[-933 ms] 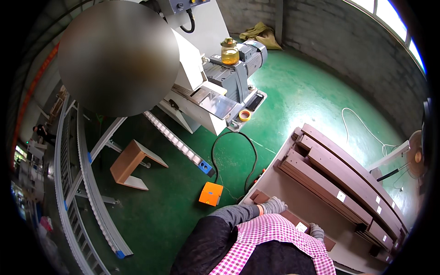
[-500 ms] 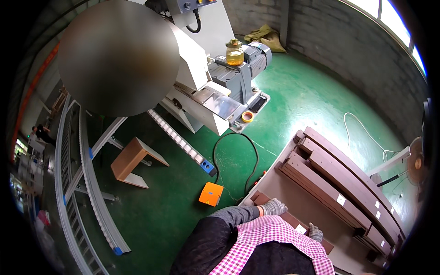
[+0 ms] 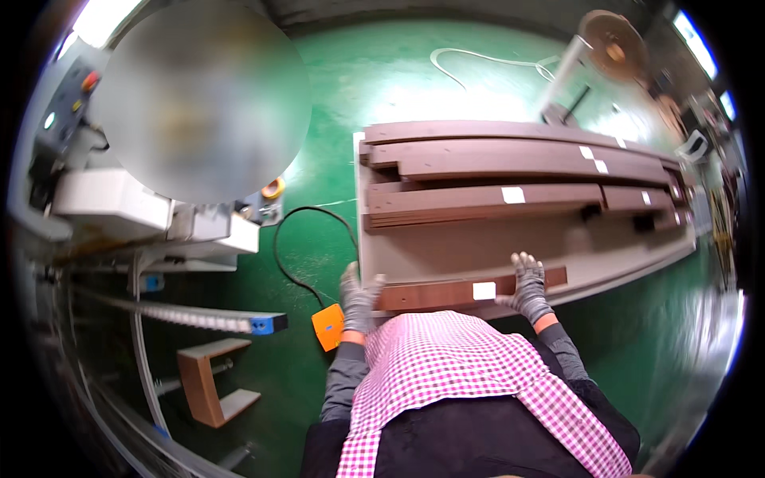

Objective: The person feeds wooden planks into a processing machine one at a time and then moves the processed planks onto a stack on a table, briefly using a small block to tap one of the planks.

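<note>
Our left hand [image 3: 360, 301] and right hand [image 3: 528, 288] spread loosely, unclenched, at opposite ends of the brown board [image 3: 430, 296] along the pale platform's [image 3: 470, 248] near edge, which we judge stiff, smooth, best lifted by its 2 ends

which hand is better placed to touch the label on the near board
Right, probably: the right hand is over the board, thumb beside the label; the left hand is at the board's left end.
</note>
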`<action>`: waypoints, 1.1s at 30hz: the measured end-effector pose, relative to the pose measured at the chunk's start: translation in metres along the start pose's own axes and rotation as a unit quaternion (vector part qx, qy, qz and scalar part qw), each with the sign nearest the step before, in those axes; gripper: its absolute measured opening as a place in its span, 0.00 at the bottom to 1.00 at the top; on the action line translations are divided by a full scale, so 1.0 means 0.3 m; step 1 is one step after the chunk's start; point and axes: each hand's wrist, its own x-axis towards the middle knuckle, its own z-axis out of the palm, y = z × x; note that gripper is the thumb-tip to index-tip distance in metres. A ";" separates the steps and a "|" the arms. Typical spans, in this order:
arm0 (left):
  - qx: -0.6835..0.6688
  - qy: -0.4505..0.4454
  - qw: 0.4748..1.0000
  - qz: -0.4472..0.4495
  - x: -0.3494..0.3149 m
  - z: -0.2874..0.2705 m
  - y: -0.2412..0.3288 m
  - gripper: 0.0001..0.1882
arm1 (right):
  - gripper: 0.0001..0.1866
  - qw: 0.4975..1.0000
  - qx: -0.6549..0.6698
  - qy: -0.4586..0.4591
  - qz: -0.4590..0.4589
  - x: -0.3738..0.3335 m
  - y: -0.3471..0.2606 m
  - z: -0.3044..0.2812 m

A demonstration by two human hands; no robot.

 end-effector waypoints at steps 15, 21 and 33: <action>-0.437 -0.451 0.734 -0.259 0.057 0.078 -0.265 0.39 | 0.34 0.340 0.813 0.064 0.469 -0.053 0.049 0.448; -0.444 -0.469 0.716 -0.265 0.037 0.059 -0.153 0.40 | 0.33 0.349 0.824 0.119 0.430 -0.060 0.009 0.329; -0.432 -0.469 0.715 -0.287 -0.070 0.398 0.044 0.29 | 0.50 0.329 0.813 0.201 0.435 0.004 0.460 0.497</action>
